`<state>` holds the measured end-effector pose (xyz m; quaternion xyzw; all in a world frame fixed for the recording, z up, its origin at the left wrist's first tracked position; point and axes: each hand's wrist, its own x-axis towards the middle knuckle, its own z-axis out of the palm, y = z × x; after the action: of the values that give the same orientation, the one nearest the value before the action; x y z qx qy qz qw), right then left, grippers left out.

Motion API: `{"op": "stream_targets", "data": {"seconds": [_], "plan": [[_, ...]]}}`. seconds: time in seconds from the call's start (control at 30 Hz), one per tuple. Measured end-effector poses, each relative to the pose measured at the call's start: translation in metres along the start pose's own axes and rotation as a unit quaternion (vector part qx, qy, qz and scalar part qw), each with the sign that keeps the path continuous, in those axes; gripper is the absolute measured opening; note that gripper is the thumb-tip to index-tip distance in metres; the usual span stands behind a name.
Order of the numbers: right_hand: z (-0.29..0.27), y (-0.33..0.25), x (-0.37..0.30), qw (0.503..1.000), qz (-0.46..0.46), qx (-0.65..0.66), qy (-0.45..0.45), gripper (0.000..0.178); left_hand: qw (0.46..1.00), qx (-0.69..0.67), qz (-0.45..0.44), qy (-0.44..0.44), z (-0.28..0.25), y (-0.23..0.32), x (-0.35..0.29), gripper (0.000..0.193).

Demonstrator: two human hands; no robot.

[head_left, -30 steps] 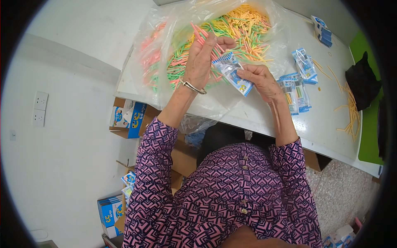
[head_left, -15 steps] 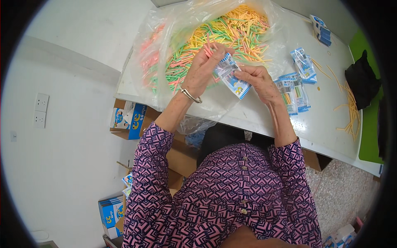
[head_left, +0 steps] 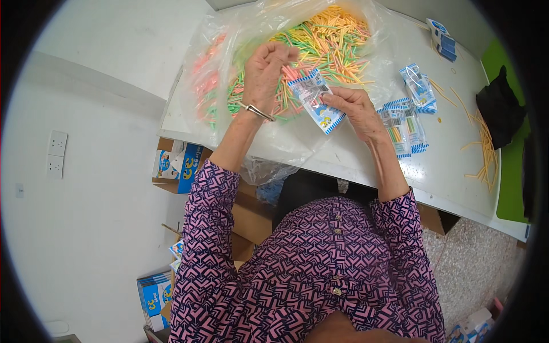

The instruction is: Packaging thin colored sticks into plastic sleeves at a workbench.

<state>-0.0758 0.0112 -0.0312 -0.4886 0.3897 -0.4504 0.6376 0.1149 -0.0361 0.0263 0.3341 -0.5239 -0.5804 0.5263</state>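
Note:
My right hand pinches a small blue-and-white packet between thumb and fingers, by its right side. Pink sticks stick out at the packet's upper end. Just up and left of it is my left hand, its fingers curled together over the heap of sticks; whatever they may hold is hidden. A metal bangle circles the left wrist. The heap of thin sticks, in yellow, green, orange and pink, lies in a large clear plastic bag spread over the white table.
Several filled packets lie right of my right hand. Beyond them are loose tan bands, a black cloth and a green panel. An open carton stands below the table's left edge, and flat blue boxes sit lower.
My left hand has let go of the pink sticks at the packet and moved up and left over the heap. The packet, still in my right hand, has shifted slightly left.

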Motion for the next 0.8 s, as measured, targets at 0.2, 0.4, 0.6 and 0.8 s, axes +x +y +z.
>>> {"op": "stream_targets", "data": {"seconds": [0.2, 0.4, 0.6, 0.8], "plan": [[0.001, -0.001, 0.003, 0.999, -0.026, 0.043, 0.002, 0.022, 0.976, 0.176, 0.1, -0.075, 0.004, 0.001, -0.008, 0.033], [-0.004, 0.002, 0.005, 0.998, -0.025, 0.056, -0.013, 0.025, 0.965, 0.221, 0.107, -0.091, 0.011, 0.0, -0.011, 0.028], [-0.001, 0.001, 0.005, 0.996, -0.059, 0.072, 0.011, 0.026, 0.942, 0.312, 0.035, -0.123, 0.006, 0.004, -0.01, 0.025], [0.001, -0.008, -0.002, 0.999, -0.015, 0.016, -0.049, 0.026, 0.962, 0.249, 0.032, -0.108, 0.009, 0.001, -0.01, 0.019]]}}
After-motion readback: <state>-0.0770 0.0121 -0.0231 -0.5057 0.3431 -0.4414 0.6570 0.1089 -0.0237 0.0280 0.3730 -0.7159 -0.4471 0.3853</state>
